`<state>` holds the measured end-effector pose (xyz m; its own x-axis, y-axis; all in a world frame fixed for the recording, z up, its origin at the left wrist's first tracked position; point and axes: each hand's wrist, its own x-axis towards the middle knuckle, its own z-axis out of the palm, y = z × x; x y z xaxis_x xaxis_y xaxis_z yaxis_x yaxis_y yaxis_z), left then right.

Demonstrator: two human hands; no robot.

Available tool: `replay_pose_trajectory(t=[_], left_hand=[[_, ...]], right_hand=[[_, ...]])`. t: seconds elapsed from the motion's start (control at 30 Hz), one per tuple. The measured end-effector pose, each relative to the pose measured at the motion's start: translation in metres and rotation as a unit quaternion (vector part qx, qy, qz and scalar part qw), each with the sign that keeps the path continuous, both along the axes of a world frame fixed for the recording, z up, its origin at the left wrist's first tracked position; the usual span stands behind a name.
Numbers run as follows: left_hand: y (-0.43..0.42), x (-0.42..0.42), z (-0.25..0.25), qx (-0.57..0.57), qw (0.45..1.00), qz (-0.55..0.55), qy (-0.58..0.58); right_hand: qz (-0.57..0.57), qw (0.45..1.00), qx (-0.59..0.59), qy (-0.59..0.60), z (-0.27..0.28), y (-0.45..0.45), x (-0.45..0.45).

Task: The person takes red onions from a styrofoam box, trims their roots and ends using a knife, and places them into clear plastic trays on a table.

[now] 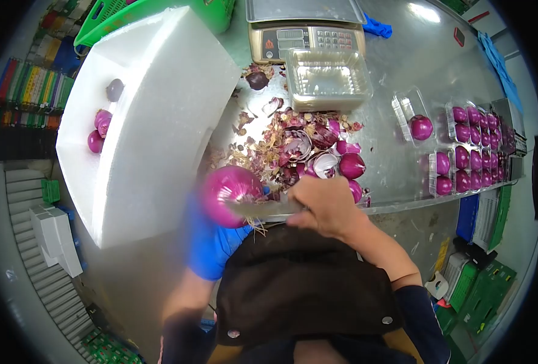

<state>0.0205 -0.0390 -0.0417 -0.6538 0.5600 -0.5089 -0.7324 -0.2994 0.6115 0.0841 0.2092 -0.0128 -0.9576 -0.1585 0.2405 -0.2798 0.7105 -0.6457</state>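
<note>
My left hand [211, 242], in a blue glove, holds a large red onion [231, 189] near the table's front edge. The onion's stringy roots face me and to the right. In my bare right hand [326, 203] is a knife [263, 210], its blade smeared by motion and lying against the root end. The fingers of my right hand are wrapped round the handle, which they hide. Just beyond both hands lies a heap of onion skins [296, 145] and dry trimmings, with a few red onions [352, 165] at its right side.
At left stands a white foam box [165, 121] with several onions inside. A stack of clear plastic trays [329, 79] sits before a scale [305, 42]. On the right are an open tray holding one onion [420, 127] and rows of packed onions [461, 159].
</note>
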Motion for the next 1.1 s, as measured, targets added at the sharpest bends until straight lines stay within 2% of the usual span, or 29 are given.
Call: replay_pose_trajectory(t=[0.03, 0.1, 0.13, 0.17, 0.2, 0.27, 0.3, 0.37, 0.43, 0.47, 0.53, 0.57, 0.63, 0.7, 0.8, 0.83, 0.93, 0.97, 1.0, 1.07, 1.1], left_hand=[[0.002, 0.003, 0.001, -0.018, 1.000, -0.003, 0.012], [0.016, 0.009, 0.027, 0.025, 0.992, 0.066, -0.100], [0.022, 0.009, 0.045, -0.089, 0.995, 0.023, 0.038], [0.030, 0.008, 0.066, -0.201, 0.964, -0.020, 0.176], [0.033, 0.007, 0.076, -0.304, 0.899, -0.064, 0.307], [0.032, 0.007, 0.072, -0.156, 0.982, -0.003, 0.104], [0.030, 0.006, 0.068, -0.078, 0.997, 0.028, -0.003], [0.025, 0.005, 0.059, 0.081, 0.969, 0.090, -0.213], [0.020, 0.007, 0.044, 0.091, 0.971, 0.071, -0.211], [0.014, 0.013, 0.033, 0.021, 0.994, 0.020, -0.104], [0.013, 0.017, 0.029, -0.057, 0.998, -0.032, 0.008], [0.016, 0.017, 0.036, -0.065, 0.997, -0.033, 0.011], [0.017, 0.016, 0.039, 0.016, 0.996, 0.014, -0.087], [0.014, 0.014, 0.039, 0.189, 0.933, 0.109, -0.285], [0.021, 0.014, 0.047, 0.178, 0.928, 0.114, -0.308], [0.020, 0.015, 0.045, 0.154, 0.943, 0.105, -0.277], [0.010, 0.021, 0.039, 0.112, 0.967, 0.107, -0.202], [0.002, 0.021, 0.038, 0.122, 0.966, 0.128, -0.188], [-0.002, 0.019, 0.038, 0.128, 0.964, 0.139, -0.185], [-0.010, 0.015, 0.038, 0.141, 0.960, 0.161, -0.181], [-0.010, 0.011, 0.035, 0.148, 0.961, 0.147, -0.181]], right_hand=[[0.019, 0.998, -0.009, 0.064, -0.002, -0.005, 0.002], [0.036, 0.996, 0.012, 0.086, 0.002, -0.011, 0.005], [0.044, 0.994, 0.023, 0.097, 0.003, -0.013, 0.006], [0.034, 0.993, 0.032, 0.112, -0.004, -0.015, 0.005], [0.024, 0.993, 0.040, 0.104, -0.009, -0.017, 0.004], [0.007, 0.994, 0.058, 0.087, -0.019, -0.018, 0.003], [0.002, 0.995, 0.052, 0.086, -0.022, -0.017, 0.000], [-0.020, 0.995, 0.067, 0.071, -0.026, -0.011, -0.001], [-0.030, 0.994, 0.081, 0.067, -0.025, -0.007, -0.001], [-0.020, 0.994, 0.080, 0.069, -0.022, -0.007, -0.001], [-0.001, 0.994, 0.077, 0.073, -0.018, -0.010, 0.001], [-0.002, 0.996, 0.068, 0.065, -0.018, -0.011, 0.000], [-0.004, 0.997, 0.051, 0.052, -0.022, -0.013, -0.001], [-0.001, 0.997, 0.062, 0.034, -0.025, -0.009, 0.000], [0.004, 0.997, 0.049, 0.054, -0.021, -0.012, -0.004], [0.007, 0.997, 0.040, 0.068, -0.020, -0.013, -0.005], [-0.014, 0.980, 0.166, 0.109, -0.048, -0.001, -0.009], [-0.060, 0.985, 0.135, 0.087, -0.081, 0.017, -0.005], [-0.116, 0.991, 0.072, -0.007, -0.089, 0.028, 0.001], [-0.072, 0.997, 0.021, 0.013, -0.076, 0.012, 0.003], [-0.066, 0.998, -0.017, -0.018, -0.070, -0.003, 0.005]])
